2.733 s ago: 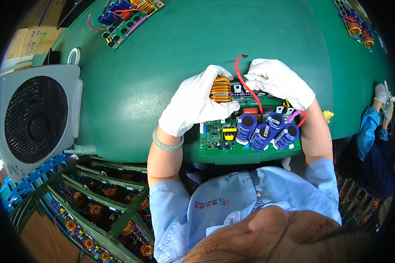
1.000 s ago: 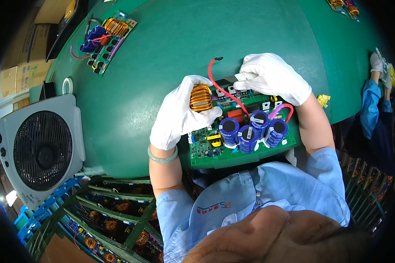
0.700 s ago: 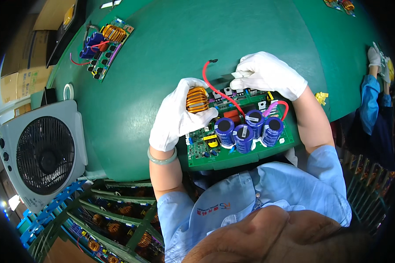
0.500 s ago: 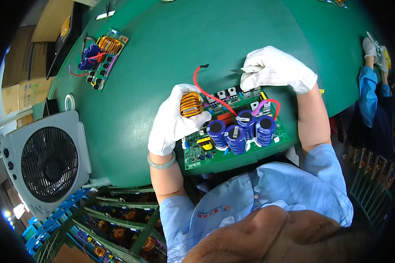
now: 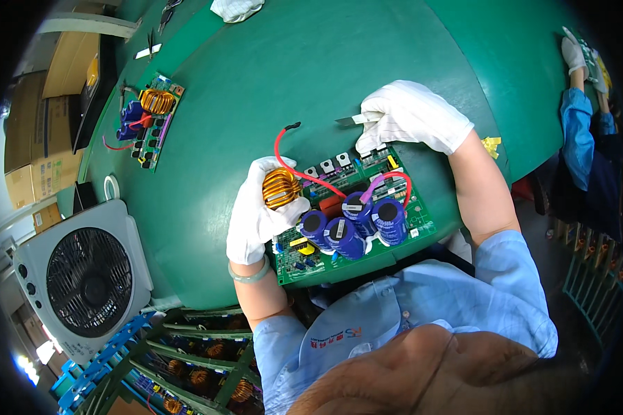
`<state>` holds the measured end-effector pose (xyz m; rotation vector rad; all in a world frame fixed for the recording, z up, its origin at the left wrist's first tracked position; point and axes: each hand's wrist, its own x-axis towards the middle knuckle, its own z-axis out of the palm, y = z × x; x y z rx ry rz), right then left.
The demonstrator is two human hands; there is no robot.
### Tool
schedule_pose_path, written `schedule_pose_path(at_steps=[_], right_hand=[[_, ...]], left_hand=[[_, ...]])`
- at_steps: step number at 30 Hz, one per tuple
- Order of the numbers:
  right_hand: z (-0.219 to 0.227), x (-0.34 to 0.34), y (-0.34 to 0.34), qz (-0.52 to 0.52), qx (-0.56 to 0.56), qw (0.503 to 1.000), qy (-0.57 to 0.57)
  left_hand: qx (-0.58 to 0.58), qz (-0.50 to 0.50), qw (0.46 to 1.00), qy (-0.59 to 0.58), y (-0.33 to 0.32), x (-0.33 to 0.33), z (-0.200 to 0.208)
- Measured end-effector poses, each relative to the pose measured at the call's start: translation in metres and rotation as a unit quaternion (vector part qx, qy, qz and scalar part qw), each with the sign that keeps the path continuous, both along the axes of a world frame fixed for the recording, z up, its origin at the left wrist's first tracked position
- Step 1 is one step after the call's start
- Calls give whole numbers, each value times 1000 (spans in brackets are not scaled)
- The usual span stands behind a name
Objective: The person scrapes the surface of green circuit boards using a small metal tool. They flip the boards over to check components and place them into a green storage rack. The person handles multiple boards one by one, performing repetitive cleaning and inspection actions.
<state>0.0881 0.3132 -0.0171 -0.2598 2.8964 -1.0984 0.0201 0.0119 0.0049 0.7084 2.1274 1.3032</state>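
A green circuit board (image 5: pixel 387 253) lies on the bench's near edge, tilted slightly. Blue cylindrical capacitors (image 5: pixel 345 236) stand on it, and a red wire (image 5: pixel 279 146) with a black tip arches over its far side. My white-gloved left hand (image 5: pixel 253 211) is closed around the copper coil (image 5: pixel 280 188) at the board's left end. At the far right corner, my gloved right hand (image 5: pixel 405 117) pinches a small knife blade (image 5: pixel 355 120), whose dark point sticks out leftward. The fingertips of that hand are close to the board's far edge; contact cannot be made out.
Another populated board (image 5: pixel 156 124) lies at the far left. A box fan (image 5: pixel 90 280) stands left of the green bench (image 5: pixel 208 145), with a rack (image 5: pixel 208 366) of boards below. A yellow scrap (image 5: pixel 491 146) sits beyond my right forearm. Another person's gloved hand (image 5: pixel 573 57) works at far right.
The view has shifted, bringing a white cloth into sight at the far edge. Both hands keep their holds on the coil and blade, and the blade points more squarely leftward.
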Motion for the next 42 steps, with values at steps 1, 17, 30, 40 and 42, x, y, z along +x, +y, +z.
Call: schedule_pose_path(at_steps=[1, 17, 30, 40, 42], right_hand=[[-1, 0, 0, -2, 2, 1000, 0], [33, 13, -22, 96, -142, 984, -57], [35, 3, -20, 74, -226, 958, -159], [20, 1, -2, 107, -255, 951, -140], [26, 4, -1, 94, -252, 952, -148]], left_hand=[[-1, 4, 1000, -18, 0, 0, 1], [10, 33, 990, -134, -2, -7, -1], [57, 89, 971, -213, 7, -3, -3], [87, 106, 961, -238, 16, 4, 5], [97, 101, 961, -237, 14, 4, 3]])
